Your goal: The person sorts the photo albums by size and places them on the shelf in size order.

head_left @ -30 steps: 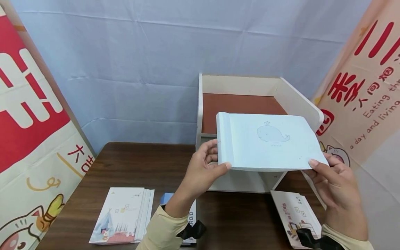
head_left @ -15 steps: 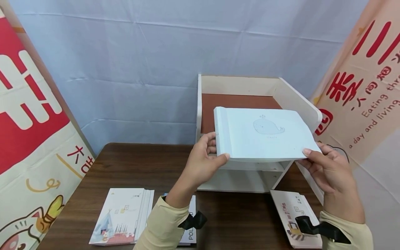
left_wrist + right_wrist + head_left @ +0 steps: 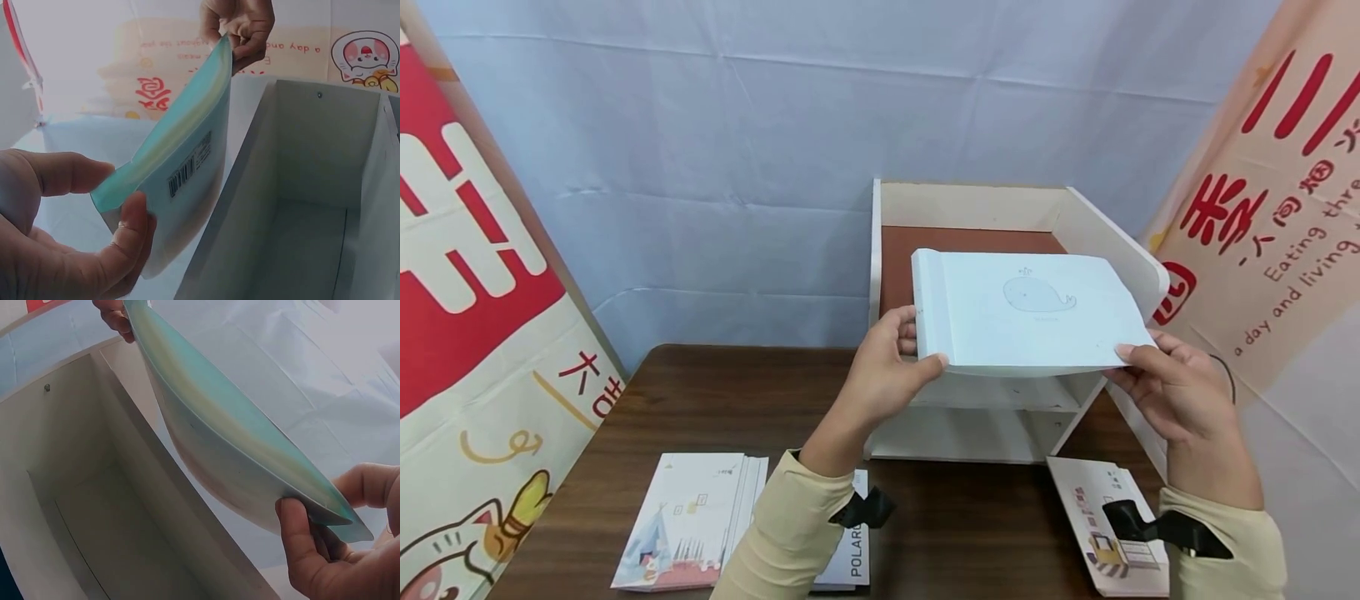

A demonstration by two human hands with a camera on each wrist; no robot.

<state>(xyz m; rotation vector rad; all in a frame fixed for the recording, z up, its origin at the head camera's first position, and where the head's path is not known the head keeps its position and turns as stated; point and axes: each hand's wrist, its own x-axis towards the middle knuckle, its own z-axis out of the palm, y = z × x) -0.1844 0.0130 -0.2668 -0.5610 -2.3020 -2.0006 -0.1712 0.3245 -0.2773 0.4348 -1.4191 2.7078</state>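
The person carries a pale-blue whale-cover album (image 3: 1030, 312) between two hands, in the air in front of and partly over the top tray of a white tiered desktop shelf (image 3: 1116, 237). The left hand (image 3: 887, 367) pinches the spine end, thumb on the cover near the front corner and fingers beneath; the right hand (image 3: 1187, 387) pinches the front corner of the opposite end the same way. Between those grips the underside, with its barcode (image 3: 190, 169), bows downward, so the leaves seem soft and would probably handle better with the hands drawn slightly apart and the fingers reaching further under. Both pinches should rise or lower together, since one lagging would likely twist the album or let the leaves fan out. Its sagging belly also calls for room above the shelf's edges; the wrist views are dim, so how near it comes to them is hard to judge. On the wooden table (image 3: 737, 392), the booklet stack (image 3: 688, 517) lies below, well apart from the album.
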